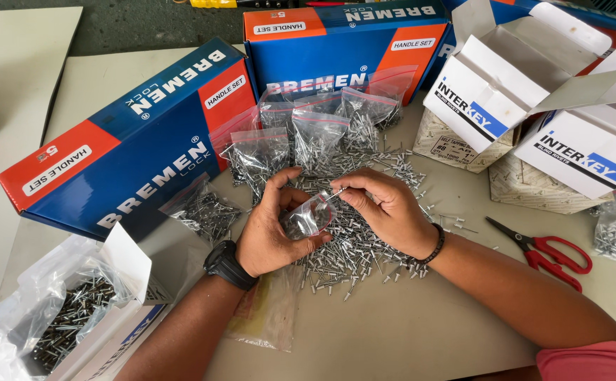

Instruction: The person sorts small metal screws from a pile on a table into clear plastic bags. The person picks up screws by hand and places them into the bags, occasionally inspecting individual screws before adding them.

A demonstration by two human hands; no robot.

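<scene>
My left hand (269, 229) holds a small clear zip bag (309, 215) with a red strip at its mouth, partly filled with silver rivets. My right hand (385, 208) pinches a single rivet (336, 192) at the bag's opening. Both hands hover over a loose pile of silver rivets (354, 247) spread on the beige table (407, 331). Behind the pile stand several filled zip bags (315, 130) of rivets. A black watch sits on my left wrist, a dark band on my right.
Two long blue-and-orange boxes (131, 141) (343, 42) lie at the back left and centre. Open white boxes (505, 92) stand at the right. Red-handled scissors (548, 254) lie right of my arm. A plastic-lined box of dark rivets (68, 317) sits at front left.
</scene>
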